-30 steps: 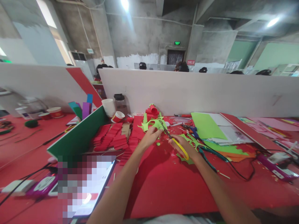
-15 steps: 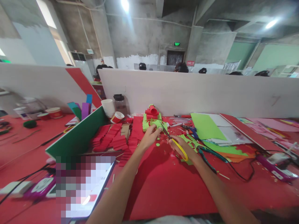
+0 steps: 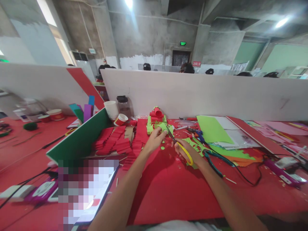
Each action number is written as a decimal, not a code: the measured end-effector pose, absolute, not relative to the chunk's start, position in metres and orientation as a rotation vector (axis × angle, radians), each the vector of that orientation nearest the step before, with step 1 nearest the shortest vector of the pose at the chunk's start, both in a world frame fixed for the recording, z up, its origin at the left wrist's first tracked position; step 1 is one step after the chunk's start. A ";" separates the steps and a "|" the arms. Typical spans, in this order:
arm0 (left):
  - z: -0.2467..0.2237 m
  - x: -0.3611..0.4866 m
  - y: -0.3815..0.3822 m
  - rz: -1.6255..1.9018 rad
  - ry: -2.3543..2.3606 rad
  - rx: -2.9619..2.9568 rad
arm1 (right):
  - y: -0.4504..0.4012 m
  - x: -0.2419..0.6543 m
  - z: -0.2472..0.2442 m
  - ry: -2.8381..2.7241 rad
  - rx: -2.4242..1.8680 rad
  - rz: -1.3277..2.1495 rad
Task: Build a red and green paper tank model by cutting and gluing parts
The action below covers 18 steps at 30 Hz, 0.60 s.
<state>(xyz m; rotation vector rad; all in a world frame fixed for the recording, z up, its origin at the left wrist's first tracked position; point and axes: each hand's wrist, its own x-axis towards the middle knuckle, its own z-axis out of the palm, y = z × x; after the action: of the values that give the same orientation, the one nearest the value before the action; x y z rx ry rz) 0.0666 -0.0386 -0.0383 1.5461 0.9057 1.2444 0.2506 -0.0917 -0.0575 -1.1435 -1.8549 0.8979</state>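
Observation:
Yellow-handled scissors (image 3: 184, 153) are in my right hand (image 3: 183, 150), fingers closed round the handles. Their dark blades point up and left, reaching the edge of a light-green paper piece (image 3: 161, 128). My left hand (image 3: 156, 138) pinches that paper, with thumb and fingertips together at its lower side. Just behind it are rolled red paper tubes (image 3: 157, 112) on a green base. Green paper scraps (image 3: 196, 146) with round holes lie beside and partly under my right hand. A small green disc (image 3: 163, 148) rests on the red table below the paper.
Folded red paper strips (image 3: 113, 141) lie left, beside a green divider (image 3: 79, 134). A white cup (image 3: 111, 110), a paper tub (image 3: 121, 119) and a dark-lidded bottle (image 3: 123, 106) stand behind. Right are teal-handled pliers (image 3: 214, 163), green sheets (image 3: 214, 130) and a cable. A tablet (image 3: 96, 199) lies front left.
Both hands stay in nearly the same place with the scissors and the green paper. The view has shifted very slightly; little else differs.

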 end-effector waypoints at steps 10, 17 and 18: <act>-0.036 0.066 -0.041 1.232 0.908 1.544 | -0.091 0.249 -0.045 -1.948 -1.114 0.768; -0.038 0.065 -0.038 1.219 0.925 1.562 | -0.087 0.251 -0.049 -1.969 -1.119 0.729; -0.038 0.065 -0.038 1.217 0.923 1.560 | -0.086 0.251 -0.050 -1.968 -1.125 0.723</act>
<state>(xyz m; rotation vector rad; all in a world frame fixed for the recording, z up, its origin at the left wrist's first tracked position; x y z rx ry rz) 0.0649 -0.0382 -0.0376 1.5599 0.9229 1.2169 0.2512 -0.0861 -0.0499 -1.1252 -1.9681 0.7227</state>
